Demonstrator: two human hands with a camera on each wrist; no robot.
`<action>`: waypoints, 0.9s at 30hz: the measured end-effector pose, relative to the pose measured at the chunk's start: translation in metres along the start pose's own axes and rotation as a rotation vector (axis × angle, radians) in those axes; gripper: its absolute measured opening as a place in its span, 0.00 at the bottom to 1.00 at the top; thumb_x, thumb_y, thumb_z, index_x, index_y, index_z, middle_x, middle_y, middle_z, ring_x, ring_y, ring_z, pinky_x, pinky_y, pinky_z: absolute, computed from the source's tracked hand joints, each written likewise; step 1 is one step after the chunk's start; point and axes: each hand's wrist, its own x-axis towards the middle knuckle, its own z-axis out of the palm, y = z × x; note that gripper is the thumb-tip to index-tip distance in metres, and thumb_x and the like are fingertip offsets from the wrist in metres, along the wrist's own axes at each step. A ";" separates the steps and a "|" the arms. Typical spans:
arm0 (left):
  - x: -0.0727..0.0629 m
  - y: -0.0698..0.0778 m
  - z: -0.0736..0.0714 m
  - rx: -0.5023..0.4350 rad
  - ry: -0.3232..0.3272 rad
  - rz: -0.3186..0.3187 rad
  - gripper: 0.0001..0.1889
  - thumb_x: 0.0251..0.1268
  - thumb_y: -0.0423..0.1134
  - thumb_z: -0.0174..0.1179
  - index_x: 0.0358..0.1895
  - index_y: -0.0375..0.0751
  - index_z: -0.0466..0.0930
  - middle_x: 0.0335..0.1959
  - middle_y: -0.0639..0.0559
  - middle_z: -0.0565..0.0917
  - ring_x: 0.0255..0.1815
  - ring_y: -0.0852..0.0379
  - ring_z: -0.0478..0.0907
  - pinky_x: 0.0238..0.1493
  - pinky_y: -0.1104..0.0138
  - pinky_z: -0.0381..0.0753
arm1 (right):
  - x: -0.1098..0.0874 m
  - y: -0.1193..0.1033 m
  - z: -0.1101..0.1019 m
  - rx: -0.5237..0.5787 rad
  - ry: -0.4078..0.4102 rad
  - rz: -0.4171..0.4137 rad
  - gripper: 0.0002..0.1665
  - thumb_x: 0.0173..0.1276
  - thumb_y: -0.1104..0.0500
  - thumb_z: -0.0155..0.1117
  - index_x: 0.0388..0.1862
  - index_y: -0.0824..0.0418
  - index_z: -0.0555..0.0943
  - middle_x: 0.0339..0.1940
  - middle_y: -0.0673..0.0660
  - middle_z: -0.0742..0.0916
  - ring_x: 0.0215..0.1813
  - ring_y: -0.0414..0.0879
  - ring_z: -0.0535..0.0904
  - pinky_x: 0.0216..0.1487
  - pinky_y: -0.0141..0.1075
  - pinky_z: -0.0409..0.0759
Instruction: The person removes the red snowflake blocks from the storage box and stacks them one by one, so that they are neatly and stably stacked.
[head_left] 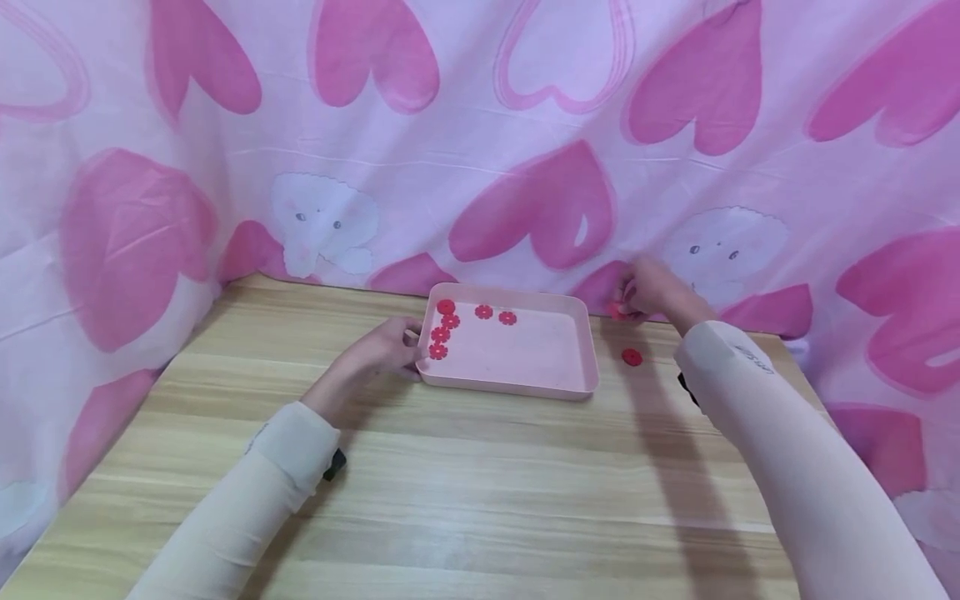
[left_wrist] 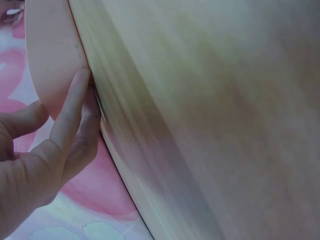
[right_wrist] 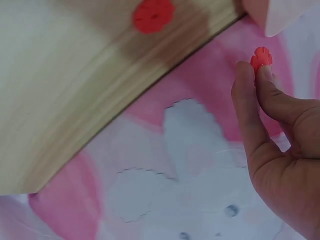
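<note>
My left hand (head_left: 392,346) holds the left end of a pale pink tray (head_left: 517,392), thumb at the rim and fingertips against the outer wall (left_wrist: 55,55). Beyond the tray's right end, near the back edge of the table, my right hand (head_left: 647,287) pinches a red notched plastic disc (right_wrist: 261,57) between thumb and index finger. Another red disc (head_left: 632,357) lies flat on the table below that hand. Inside the tray, several red discs (head_left: 440,334) line the left side, and two more (head_left: 483,312) sit along the back wall.
The tray stands on a wood-grain table (head_left: 450,483), close to its back edge. A pink curtain (head_left: 480,167) with heart prints hangs right behind the table and along both sides. The right forearm (head_left: 780,433) reaches across the table's right part.
</note>
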 end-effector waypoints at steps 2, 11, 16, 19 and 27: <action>0.000 0.000 -0.001 -0.001 -0.003 0.000 0.27 0.81 0.25 0.51 0.79 0.25 0.61 0.62 0.28 0.78 0.51 0.44 0.88 0.55 0.57 0.95 | -0.002 0.010 0.000 -0.002 -0.006 0.014 0.07 0.64 0.78 0.70 0.39 0.76 0.81 0.34 0.68 0.88 0.28 0.47 0.87 0.34 0.45 0.96; 0.000 -0.001 0.000 -0.010 -0.010 0.007 0.27 0.81 0.25 0.52 0.79 0.24 0.61 0.61 0.28 0.78 0.52 0.44 0.87 0.54 0.58 0.95 | -0.013 0.037 0.006 -0.080 -0.122 0.105 0.04 0.68 0.73 0.70 0.40 0.71 0.85 0.37 0.64 0.87 0.32 0.45 0.85 0.37 0.40 0.95; -0.001 0.000 -0.001 0.003 -0.001 -0.010 0.28 0.81 0.26 0.53 0.79 0.26 0.62 0.61 0.29 0.78 0.51 0.45 0.87 0.54 0.59 0.95 | -0.018 0.046 0.013 -0.045 -0.214 0.109 0.06 0.70 0.74 0.67 0.44 0.74 0.82 0.41 0.66 0.85 0.36 0.46 0.84 0.38 0.39 0.94; 0.000 0.000 0.000 0.000 -0.001 -0.013 0.27 0.82 0.26 0.52 0.79 0.26 0.61 0.62 0.29 0.78 0.52 0.44 0.87 0.55 0.59 0.95 | -0.018 0.052 0.018 -0.024 -0.209 0.095 0.06 0.69 0.75 0.67 0.43 0.75 0.82 0.39 0.66 0.86 0.35 0.46 0.84 0.37 0.38 0.94; -0.001 0.002 0.000 -0.012 0.000 -0.024 0.28 0.80 0.24 0.52 0.79 0.27 0.61 0.62 0.29 0.77 0.51 0.44 0.87 0.55 0.57 0.94 | -0.016 0.060 0.028 0.017 -0.193 0.105 0.08 0.69 0.74 0.72 0.42 0.74 0.81 0.35 0.63 0.88 0.30 0.42 0.85 0.36 0.40 0.95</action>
